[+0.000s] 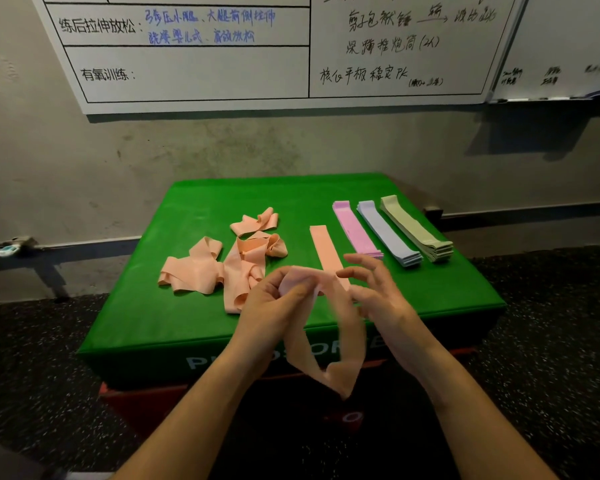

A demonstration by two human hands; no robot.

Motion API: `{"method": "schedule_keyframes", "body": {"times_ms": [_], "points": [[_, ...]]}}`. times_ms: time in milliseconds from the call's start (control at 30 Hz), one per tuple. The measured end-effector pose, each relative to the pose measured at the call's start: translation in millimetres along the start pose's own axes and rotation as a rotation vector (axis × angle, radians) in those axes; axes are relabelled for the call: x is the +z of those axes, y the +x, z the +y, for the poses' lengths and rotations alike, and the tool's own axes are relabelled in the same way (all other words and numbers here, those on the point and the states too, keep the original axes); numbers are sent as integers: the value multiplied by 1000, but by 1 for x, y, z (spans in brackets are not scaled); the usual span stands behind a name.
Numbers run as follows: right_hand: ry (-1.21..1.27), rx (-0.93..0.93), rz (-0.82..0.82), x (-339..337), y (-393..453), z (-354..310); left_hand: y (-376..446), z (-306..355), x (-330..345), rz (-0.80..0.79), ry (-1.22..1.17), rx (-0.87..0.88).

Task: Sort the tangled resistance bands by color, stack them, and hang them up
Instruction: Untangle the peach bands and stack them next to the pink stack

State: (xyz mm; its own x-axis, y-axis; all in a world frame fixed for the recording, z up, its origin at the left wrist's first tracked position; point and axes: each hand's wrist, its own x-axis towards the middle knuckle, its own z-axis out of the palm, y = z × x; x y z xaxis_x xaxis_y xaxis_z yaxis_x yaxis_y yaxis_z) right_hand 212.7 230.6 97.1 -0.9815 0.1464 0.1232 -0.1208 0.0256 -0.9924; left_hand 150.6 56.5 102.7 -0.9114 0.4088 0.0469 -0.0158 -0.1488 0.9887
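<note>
My left hand (274,306) pinches the top of a peach band (329,355) that hangs blurred in a loop in front of the green box (194,320). Beside it, my right hand (378,289) is spread with straight fingers, its palm toward the band; whether it touches the band is unclear. A tangle of peach bands (222,265) lies on the box's left half. One flat peach band (324,247) lies at the middle. To its right lie three flat stacks: pink (355,230), lavender (387,233) and pale green (414,228).
The green box stands on a red box (136,403) against a grey wall. A whiteboard (222,64) with writing hangs above. Dark speckled floor (32,358) surrounds the boxes. A small white object (7,251) sits on the left baseboard ledge.
</note>
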Motion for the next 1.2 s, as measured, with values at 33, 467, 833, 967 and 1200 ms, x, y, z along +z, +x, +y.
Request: {"method": "schedule_keyframes", "body": {"times_ms": [33,467,833,967,1200], "points": [[-112,-40,17,2,1,-2,0,0,0,-13,13,11],[-345,-260,251,15,1,-4,5,-5,-7,1,268,137],[-99,-149,215,17,3,-7,2,-5,3,-64,212,96],[-37,-91,207,18,4,-10,3,-7,7,-23,201,137],[-94,-130,50,14,-1,-11,4,-11,10,21,156,153]]}}
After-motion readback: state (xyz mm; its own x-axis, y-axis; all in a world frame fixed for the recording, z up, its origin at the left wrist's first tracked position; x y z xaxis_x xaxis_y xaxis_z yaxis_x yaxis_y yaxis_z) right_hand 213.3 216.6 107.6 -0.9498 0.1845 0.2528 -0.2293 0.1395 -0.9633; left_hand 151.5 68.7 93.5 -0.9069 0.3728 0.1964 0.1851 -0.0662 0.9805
